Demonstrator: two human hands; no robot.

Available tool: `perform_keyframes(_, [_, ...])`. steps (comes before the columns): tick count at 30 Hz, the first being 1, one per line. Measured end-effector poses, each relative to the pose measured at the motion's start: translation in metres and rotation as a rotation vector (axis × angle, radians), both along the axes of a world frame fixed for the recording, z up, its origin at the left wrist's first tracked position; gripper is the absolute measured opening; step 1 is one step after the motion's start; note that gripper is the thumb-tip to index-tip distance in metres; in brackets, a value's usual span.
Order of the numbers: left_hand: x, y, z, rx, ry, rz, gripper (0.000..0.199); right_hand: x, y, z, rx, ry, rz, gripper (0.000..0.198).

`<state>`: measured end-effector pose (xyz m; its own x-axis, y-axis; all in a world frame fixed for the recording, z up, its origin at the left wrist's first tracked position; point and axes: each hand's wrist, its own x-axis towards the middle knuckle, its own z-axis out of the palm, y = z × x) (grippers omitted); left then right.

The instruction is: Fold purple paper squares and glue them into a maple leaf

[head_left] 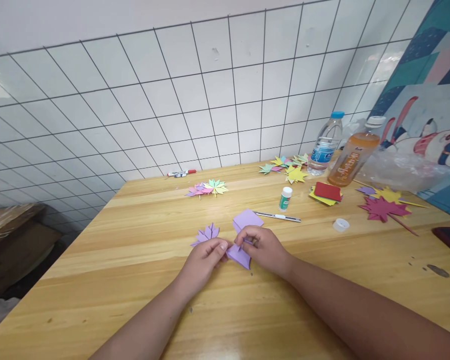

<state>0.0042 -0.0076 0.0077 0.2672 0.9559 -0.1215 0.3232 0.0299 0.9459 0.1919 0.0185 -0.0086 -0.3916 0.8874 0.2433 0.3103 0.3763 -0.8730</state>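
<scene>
Just left of centre, a folded purple leaf point(207, 234) lies on the bench point(135, 280). My left hand point(204, 260) pinches the near corner of the lilac paper point(243, 235) at mid-frame; my right hand point(260, 246) grips its fold from above. Right of them stand a glue stick point(285, 198), a knife point(279, 216) and two bottles point(337, 147).

- The tabletop point(135, 280) is pale wood with visible grain, smooth and lightly glossy.
- The purple sheet point(242, 252) pinched by both hands is thin matt paper, sharply creased.
- The purple leaf point(207, 233) beside it is matt folded paper too.
- The water bottle point(325, 145) is clear, shiny plastic.
- The craft knife point(277, 216) looks like bright metal.
- The wall point(195, 100) is glossy white tile.
</scene>
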Motion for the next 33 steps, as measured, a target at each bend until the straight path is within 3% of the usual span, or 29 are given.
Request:
perform_keyframes(6, [0.004,0.000,-0.002,0.000,0.012,0.001,0.028,-0.002,-0.005,0.001,0.033,-0.003,0.038,0.019])
perform_keyframes(10, [0.003,0.001,-0.002,-0.009,-0.017,0.046,0.027,-0.002,-0.007,0.006,-0.150,0.150,0.070,0.037])
perform_keyframes(15, [-0.001,0.003,-0.004,-0.025,-0.042,0.083,0.027,-0.003,-0.003,0.005,-0.378,0.236,0.051,0.027])
perform_keyframes(20, [-0.001,0.003,-0.007,0.008,-0.034,0.076,0.024,-0.005,0.000,-0.003,-0.274,0.155,0.094,0.019])
perform_keyframes(28, [0.001,-0.001,-0.007,0.073,-0.007,0.019,0.020,-0.006,-0.003,-0.004,-0.188,-0.005,0.021,0.017])
perform_keyframes(33, [-0.004,-0.001,-0.003,-0.008,-0.104,-0.048,0.021,-0.007,-0.003,-0.002,-0.180,-0.018,-0.051,0.017])
